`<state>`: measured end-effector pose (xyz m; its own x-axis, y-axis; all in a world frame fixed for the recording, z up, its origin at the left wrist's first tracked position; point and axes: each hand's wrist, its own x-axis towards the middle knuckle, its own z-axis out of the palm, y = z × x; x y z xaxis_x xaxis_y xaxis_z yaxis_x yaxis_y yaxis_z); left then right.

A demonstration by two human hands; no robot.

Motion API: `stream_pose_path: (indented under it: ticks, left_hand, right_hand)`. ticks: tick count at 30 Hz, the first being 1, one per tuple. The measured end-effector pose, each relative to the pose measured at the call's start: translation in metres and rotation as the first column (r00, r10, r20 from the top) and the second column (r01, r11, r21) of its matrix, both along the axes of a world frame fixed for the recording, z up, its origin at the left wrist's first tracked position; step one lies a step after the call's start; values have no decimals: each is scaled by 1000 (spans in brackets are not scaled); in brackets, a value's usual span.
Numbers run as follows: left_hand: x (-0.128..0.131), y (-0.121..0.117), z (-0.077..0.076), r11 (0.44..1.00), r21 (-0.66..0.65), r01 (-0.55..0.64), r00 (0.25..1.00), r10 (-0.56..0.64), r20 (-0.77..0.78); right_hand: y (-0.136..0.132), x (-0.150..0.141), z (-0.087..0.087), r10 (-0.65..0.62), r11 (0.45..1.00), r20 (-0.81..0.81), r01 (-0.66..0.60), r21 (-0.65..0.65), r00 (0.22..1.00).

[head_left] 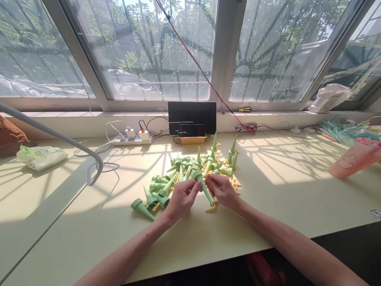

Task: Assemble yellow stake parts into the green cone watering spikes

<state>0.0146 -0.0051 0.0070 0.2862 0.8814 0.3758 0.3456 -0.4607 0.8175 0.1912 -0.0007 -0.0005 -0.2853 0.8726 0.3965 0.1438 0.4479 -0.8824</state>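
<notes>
My left hand is closed on a green plastic watering spike, its wide ribbed end up and its point slanting down toward the table. Close by on the right, my right hand pinches a small yellow plastic valve piece, mostly hidden by the fingers, against the side of the spike. Beyond both hands lies a heap of green spikes mixed with yellow pieces. Under the held spike's tip rest loose yellow pieces. Several spikes with yellow pieces fitted stand upright behind the heap.
On the pale table, a black tablet and a phone stand at the back. A power strip and cables lie left of them. A grey curved metal arm reaches in from the left. A pink drink cup leans at right.
</notes>
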Motion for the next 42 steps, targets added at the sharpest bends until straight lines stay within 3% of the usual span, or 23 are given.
stream_pose_path:
  ticks: [4,10,24,35,42]
  left_hand:
    - [1,1,-3,990,130,-54,994,65,-83]
    - [2,-1,-3,974,205,-94,987,118,-111]
    - [2,-3,-2,967,231,-110,978,146,-146]
    - [2,0,-3,932,333,-141,972,194,-131]
    - [-1,4,-5,925,366,-104,981,156,-115]
  right_hand:
    - [0,1,0,-10,1000,10,10,-9,1000]
    - [1,1,-2,-30,1000,39,30,-7,999]
    - [3,1,-6,-52,998,55,50,35,997]
    - [2,2,-5,-46,998,76,42,49,996]
    - [2,2,-4,-29,998,82,24,64,996]
